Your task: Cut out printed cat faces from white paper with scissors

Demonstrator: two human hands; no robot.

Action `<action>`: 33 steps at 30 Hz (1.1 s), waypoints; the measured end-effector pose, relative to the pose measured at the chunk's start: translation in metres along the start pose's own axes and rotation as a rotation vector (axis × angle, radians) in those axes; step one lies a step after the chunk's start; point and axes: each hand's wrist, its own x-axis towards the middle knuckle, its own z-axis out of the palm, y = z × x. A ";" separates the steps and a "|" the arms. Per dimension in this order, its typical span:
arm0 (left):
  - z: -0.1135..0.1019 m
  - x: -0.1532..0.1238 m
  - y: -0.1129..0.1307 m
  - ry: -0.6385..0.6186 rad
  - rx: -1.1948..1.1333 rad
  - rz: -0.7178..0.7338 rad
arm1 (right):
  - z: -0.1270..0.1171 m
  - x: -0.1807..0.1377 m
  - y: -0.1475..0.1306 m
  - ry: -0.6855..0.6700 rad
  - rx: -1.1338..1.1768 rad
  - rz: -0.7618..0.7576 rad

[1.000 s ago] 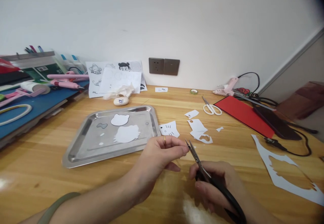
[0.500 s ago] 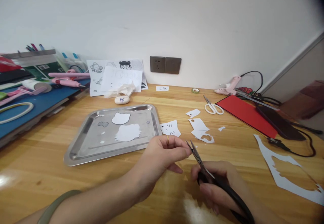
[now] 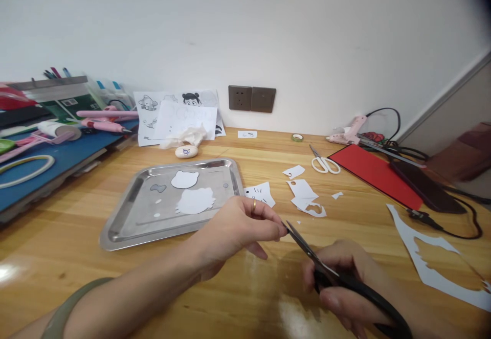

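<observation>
My left hand, with a ring on one finger, pinches a tiny black piece between thumb and fingertip. Its exact shape is too small to make out. Black-handled scissors are in my right hand, the blades slightly parted and their tips beside the black piece. Just beyond my left fingers lies a white paper scrap with printed whisker lines. On the metal tray rest two white cat-head cutouts, the smaller one behind the larger one, plus a grey bow shape.
Paper offcuts lie past the scissors, near white-handled scissors and a tape roll. A red sheet, a pink glue gun with cables, and a large cut-out sheet are on the right. Craft supplies crowd a blue surface at left.
My right hand and the scissors have drawn slightly back to the right and down. My left hand, still pinching the black piece, has shifted a little left. The view has moved slightly.
</observation>
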 end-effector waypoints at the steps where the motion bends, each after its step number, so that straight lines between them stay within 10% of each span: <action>1: 0.000 0.000 0.001 -0.003 0.005 0.001 | -0.001 0.000 0.000 0.002 -0.012 0.010; 33: -0.002 0.001 -0.006 -0.010 -0.005 0.007 | 0.002 0.000 -0.003 0.024 -0.150 -0.084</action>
